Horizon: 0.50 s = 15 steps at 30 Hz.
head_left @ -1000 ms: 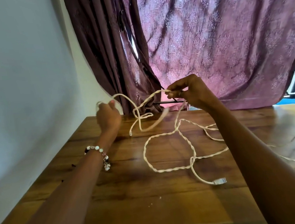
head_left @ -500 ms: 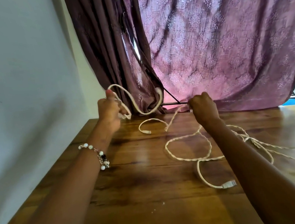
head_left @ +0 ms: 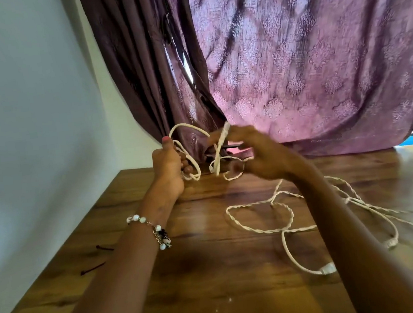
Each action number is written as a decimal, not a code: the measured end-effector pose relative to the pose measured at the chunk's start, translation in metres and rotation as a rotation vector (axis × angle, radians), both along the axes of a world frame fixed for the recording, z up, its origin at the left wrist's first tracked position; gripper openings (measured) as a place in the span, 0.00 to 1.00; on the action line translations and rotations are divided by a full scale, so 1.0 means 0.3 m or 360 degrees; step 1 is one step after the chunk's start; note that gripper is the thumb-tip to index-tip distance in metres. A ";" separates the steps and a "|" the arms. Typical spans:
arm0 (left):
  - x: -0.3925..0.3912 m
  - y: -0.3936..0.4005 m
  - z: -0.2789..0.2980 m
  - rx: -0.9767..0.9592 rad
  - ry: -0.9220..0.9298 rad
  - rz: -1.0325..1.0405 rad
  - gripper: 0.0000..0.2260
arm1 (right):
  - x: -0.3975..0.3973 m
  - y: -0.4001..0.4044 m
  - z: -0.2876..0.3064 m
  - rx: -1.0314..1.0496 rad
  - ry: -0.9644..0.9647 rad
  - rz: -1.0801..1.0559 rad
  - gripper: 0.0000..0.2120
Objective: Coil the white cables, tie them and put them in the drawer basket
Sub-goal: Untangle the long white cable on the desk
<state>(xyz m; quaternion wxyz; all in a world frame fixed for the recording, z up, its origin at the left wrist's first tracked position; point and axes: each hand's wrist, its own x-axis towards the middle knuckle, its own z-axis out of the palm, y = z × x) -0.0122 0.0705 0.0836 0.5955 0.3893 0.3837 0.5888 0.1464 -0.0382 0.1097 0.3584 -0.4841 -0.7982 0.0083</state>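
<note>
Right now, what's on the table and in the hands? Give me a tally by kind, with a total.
White cable tangle, on the table and running up into both hands: 1
White plugs on it: 2
Dark ties by the wall: 2
Beaded bracelet: 1
Hands gripping the cable: 2, left hand and right hand
Total: 8

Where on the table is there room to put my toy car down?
The near middle of the table, between the two arms, is bare wood apart from a few crumbs. The left edge by the wall holds two small dark ties. It is crowded on the right, where the loose cable sprawls, and at the back, around both hands.
</note>
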 end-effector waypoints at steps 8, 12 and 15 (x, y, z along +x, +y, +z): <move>-0.029 0.072 -0.022 -0.0231 -0.0553 -0.0294 0.18 | 0.020 0.165 -0.143 0.0162 -0.0216 -0.0163 0.07; -0.057 0.149 -0.060 -0.0197 -0.0876 -0.0382 0.19 | 0.066 0.170 -0.175 -0.0152 -0.0125 -0.0199 0.07; -0.025 0.169 -0.116 -0.0117 -0.0934 -0.0357 0.18 | 0.038 0.150 -0.171 -0.0403 -0.0100 -0.0056 0.06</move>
